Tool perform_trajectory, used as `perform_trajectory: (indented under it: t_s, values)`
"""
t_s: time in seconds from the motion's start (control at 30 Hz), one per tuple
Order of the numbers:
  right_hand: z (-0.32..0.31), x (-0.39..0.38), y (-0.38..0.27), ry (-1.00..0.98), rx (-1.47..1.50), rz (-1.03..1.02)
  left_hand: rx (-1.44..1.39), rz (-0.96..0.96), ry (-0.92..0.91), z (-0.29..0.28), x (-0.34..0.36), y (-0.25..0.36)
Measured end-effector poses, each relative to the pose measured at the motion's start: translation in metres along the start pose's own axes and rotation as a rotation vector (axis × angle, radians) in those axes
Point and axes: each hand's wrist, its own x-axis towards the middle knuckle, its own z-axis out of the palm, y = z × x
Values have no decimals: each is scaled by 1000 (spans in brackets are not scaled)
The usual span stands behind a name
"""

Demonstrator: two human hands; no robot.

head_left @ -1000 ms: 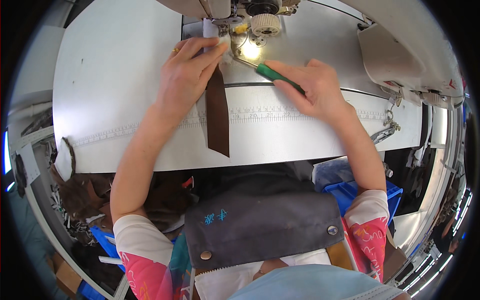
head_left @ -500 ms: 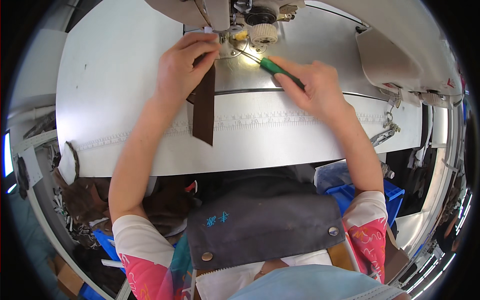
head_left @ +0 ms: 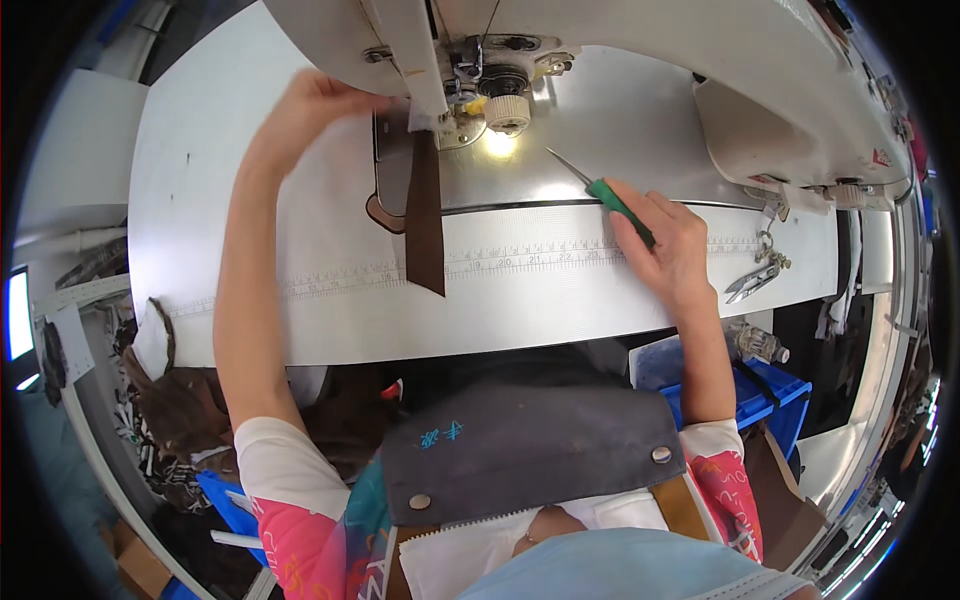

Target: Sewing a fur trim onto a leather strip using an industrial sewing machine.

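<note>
A green-handled awl (head_left: pixel 622 211) is gripped in my right hand (head_left: pixel 668 245), its thin metal point angled up and left, apart from the needle area. My left hand (head_left: pixel 310 115) is at the left side of the sewing machine head (head_left: pixel 420 60); its fingertips are blurred and partly behind the machine, so what they touch does not show. A dark brown strip of fabric (head_left: pixel 425 225) hangs from beside the presser foot across the bed's front edge, its slanted end on the white table. Left of it, a small brown curved piece (head_left: pixel 382 214) pokes out.
Printed ruler marks run along the white table (head_left: pixel 540 310). Thread snips (head_left: pixel 752 284) lie near its right end. The machine arm (head_left: pixel 740 60) spans the upper right. Below the table are a blue crate (head_left: pixel 785 400) on the right and brown fabric (head_left: pixel 185 410) on the left.
My left hand has left the strip's top and moved left beside the machine head. My right hand has drawn the awl back from the needle area, rightward and nearer me.
</note>
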Motion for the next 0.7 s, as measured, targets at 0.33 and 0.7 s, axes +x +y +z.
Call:
perform_trajectory:
  t_s: [0.33,0.7]
  values:
    - [6,15,5,91,4,23,-368,304,218,42,79,-55]
    - [0,-2,2,132,-128,-173,-1395,348,121,-39,-120,-64]
